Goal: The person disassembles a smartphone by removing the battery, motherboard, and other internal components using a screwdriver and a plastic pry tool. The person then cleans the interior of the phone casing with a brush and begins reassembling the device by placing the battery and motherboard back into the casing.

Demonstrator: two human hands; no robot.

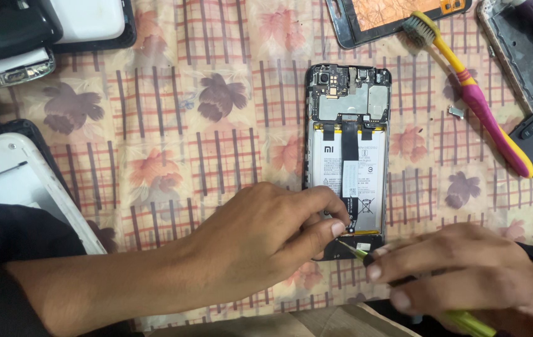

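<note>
An opened smartphone (347, 137) lies back-up on the flowered cloth, its battery (366, 168), black flex strip and top circuit board exposed. My left hand (260, 240) reaches across and pinches the phone's lower edge with thumb and forefinger. From the lower right, my right hand (466, 274) grips a yellow-green handled screwdriver (466, 321), its tip (348, 247) resting at the phone's bottom section beside my left thumb. The bottom of the phone is partly hidden by both hands.
A pink and yellow toothbrush (475, 100) lies right of the phone, with a small metal part (455, 112) beside it. A phone screen (397, 19) lies at the top. Phone frames and covers lie at top right (528, 62), top left (42, 31) and left (10, 175).
</note>
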